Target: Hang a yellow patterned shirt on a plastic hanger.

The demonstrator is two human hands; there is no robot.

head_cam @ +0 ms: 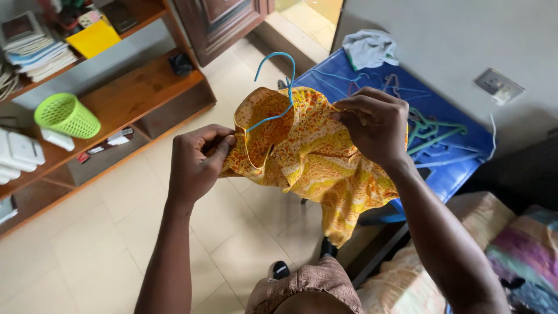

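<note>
Two bare forearms without sleeves, brown patterned garment (pixel 308 285) at the waist

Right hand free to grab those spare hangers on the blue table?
Probably not yet: the right hand is pinching the orange garment. The spare hangers lie just beyond it, nothing between.

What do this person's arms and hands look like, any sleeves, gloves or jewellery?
Both forearms are bare up to the frame edge, with no sleeves showing. The left hand and right hand wear no gloves, and no rings, watch or bracelets are visible on the fingers or wrists.
</note>
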